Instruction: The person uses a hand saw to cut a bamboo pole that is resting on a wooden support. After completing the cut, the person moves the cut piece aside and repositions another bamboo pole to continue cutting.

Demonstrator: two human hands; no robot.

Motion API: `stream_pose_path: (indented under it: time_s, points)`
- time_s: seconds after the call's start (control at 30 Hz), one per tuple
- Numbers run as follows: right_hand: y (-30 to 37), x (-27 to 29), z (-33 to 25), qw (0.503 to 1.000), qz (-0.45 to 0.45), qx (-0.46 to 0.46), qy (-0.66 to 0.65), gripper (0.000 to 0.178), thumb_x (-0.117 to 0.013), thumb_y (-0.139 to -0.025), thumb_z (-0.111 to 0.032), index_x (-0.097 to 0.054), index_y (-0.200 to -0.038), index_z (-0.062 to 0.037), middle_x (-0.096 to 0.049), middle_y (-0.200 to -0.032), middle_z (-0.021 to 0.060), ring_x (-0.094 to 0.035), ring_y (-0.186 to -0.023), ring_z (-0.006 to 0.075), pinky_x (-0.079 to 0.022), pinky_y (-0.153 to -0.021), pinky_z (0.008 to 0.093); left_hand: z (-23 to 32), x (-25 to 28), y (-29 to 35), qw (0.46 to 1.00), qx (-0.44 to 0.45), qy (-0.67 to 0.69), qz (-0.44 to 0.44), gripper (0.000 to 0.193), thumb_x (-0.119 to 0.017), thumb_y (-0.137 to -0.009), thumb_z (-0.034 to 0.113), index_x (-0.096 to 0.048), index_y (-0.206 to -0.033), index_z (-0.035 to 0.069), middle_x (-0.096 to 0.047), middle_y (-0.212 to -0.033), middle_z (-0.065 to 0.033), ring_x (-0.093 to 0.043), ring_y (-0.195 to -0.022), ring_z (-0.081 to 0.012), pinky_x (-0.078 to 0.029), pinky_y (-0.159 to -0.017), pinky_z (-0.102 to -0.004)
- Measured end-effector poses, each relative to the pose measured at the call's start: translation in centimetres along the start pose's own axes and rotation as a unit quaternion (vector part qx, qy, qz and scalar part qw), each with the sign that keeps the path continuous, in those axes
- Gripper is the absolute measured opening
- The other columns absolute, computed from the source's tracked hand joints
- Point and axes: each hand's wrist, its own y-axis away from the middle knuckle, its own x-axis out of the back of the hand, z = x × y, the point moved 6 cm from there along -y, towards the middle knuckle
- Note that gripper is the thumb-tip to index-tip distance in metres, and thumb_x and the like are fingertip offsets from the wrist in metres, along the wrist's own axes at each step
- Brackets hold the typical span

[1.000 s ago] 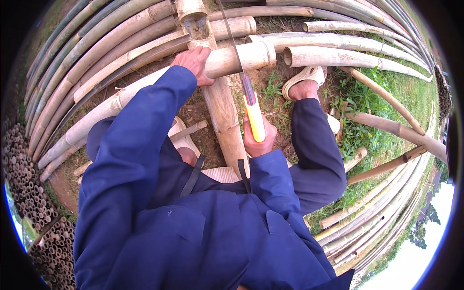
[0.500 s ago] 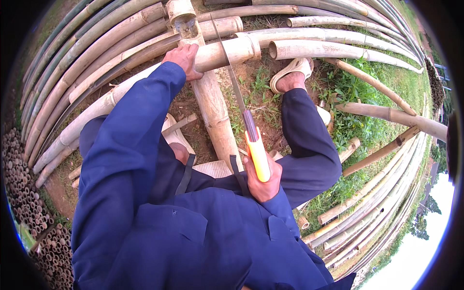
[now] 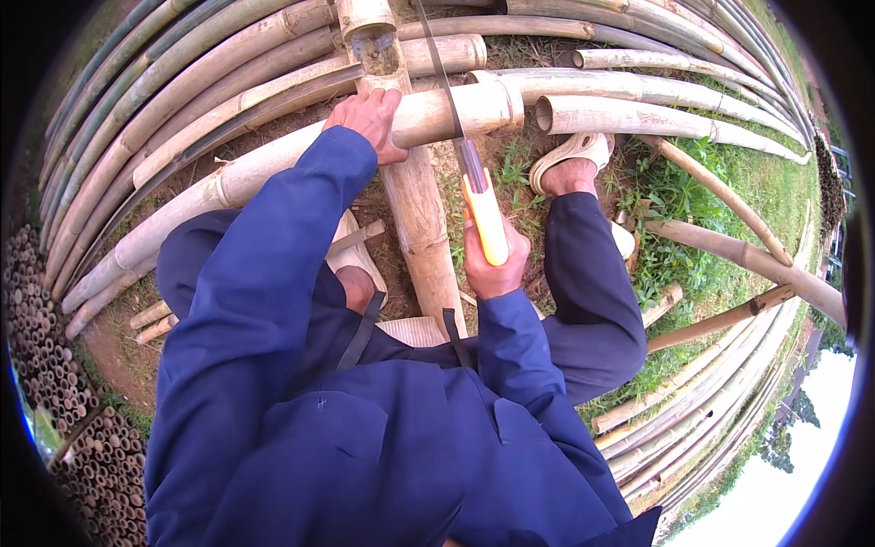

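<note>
My left hand (image 3: pixel 369 125) presses down on a thick bamboo pole (image 3: pixel 273 171), its fingers bent over the top. The pole lies across a notched bamboo support (image 3: pixel 422 228) that runs away from me. In my right hand (image 3: pixel 497 260) is a handsaw (image 3: pixel 486 217) with a yellow and white handle, the fist closed round it. Its long thin blade crosses the pole just right of my left hand, near the pole's cut end. How deep the blade sits in the bamboo, I cannot tell.
Several long bamboo poles (image 3: pixel 210 68) lie at the far left, and more (image 3: pixel 674 123) at the far right. Slanting poles (image 3: pixel 738 251) stand over green weeds on the right. Stacked short bamboo pieces (image 3: pixel 46 356) sit at the left edge. My sandalled foot (image 3: pixel 574 169) is near the pole's end.
My right hand has pushed the saw forward, away from my body, so the handle is now closer to the pole. My left hand stays on the pole; the view has shifted slightly.
</note>
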Motion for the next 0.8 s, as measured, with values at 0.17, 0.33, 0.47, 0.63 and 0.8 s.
stream_pose_path:
  time_s: [0.17,0.33,0.47,0.63,0.8]
  points:
    - [0.5,-1.3,2.3,1.0,-0.012,0.005,-0.024,0.019,-0.074,-0.092,0.0,-0.073,-0.11,0.0056,-0.073,-0.087,0.0116,-0.066,-0.072,0.0136,-0.053,-0.069,0.0283,0.0,0.2,-0.5,0.999,-0.008,-0.026,0.022,0.072,-0.088,-0.068,0.039,-0.057,-0.123,0.004,-0.067,-0.117,-0.0181,-0.067,-0.114,-0.0359,-0.055,-0.099,-0.0443]
    - [-0.4,0.0,-1.8,0.994,-0.028,-0.075,-0.078,0.014,-0.076,-0.092,-0.004,-0.069,-0.101,0.0038,-0.068,-0.076,0.0128,-0.066,-0.067,0.0169,-0.053,-0.066,0.0326,0.3,0.4,0.0,0.999,0.017,-0.037,-0.016,0.076,-0.088,-0.068,0.038,-0.055,-0.128,0.004,-0.066,-0.121,-0.019,-0.066,-0.117,-0.036,-0.055,-0.099,-0.0456]
    - [5.8,3.7,-3.0,0.996,-0.024,-0.066,-0.057,0.011,-0.075,-0.091,-0.003,-0.069,-0.1,0.0014,-0.068,-0.074,0.0155,-0.068,-0.062,0.0281,-0.053,-0.063,0.0361,-0.3,0.5,-1.1,0.998,-0.025,-0.041,0.028,0.074,-0.088,-0.068,0.041,-0.056,-0.124,0.003,-0.067,-0.119,-0.0188,-0.068,-0.114,-0.0374,-0.057,-0.097,-0.0466]
    - [14.0,9.1,-5.6,0.996,-0.053,-0.072,0.023,0.01,-0.074,-0.089,0.003,-0.072,-0.099,0.003,-0.069,-0.075,0.0128,-0.069,-0.061,0.0275,-0.054,-0.06,0.0347,-0.1,-0.3,0.3,0.999,-0.021,-0.026,-0.004,0.074,-0.088,-0.068,0.041,-0.056,-0.123,0.003,-0.066,-0.119,-0.0184,-0.068,-0.114,-0.0378,-0.057,-0.096,-0.0473]
    - [13.7,10.3,-5.6,0.995,-0.053,-0.066,0.061,0.015,-0.073,-0.082,0.007,-0.072,-0.096,0.0034,-0.07,-0.076,0.0142,-0.071,-0.063,0.0289,-0.056,-0.062,0.0344,0.3,-0.8,0.4,1.0,-0.016,-0.011,-0.003,0.075,-0.088,-0.066,0.037,-0.056,-0.126,0.004,-0.065,-0.121,-0.0194,-0.066,-0.116,-0.0396,-0.057,-0.096,-0.0483]
